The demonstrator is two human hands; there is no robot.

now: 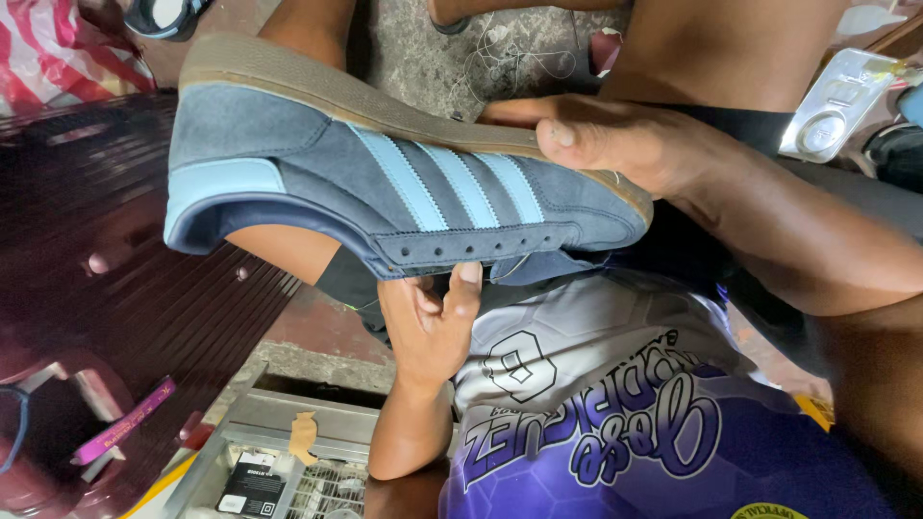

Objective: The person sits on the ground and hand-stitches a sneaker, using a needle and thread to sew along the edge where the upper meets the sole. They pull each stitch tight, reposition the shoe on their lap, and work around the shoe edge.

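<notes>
Close against purple shirt [615,423], my left hand [433,322] half-curled, fingertips touching lace edge of blue shoe [385,183]; can't tell if gripping. Shoe on side over lap, sole up. Right hand [615,139] grasps toe. Holding step, I judge; turning needs firm toe grip.

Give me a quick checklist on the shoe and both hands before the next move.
1. Right hand grips the shoe at the toe end, fingers over the sole: ok.
2. Left hand at the eyelets: thumb touches the edge, but whether it pinches, cannot tell.
3. Shoe held on its side above the lap, striped side in view: ok.
4. Eyelets uncovered, no lace seen in them: ok.
5. Inside of the shoe: hidden, cannot tell.
</notes>
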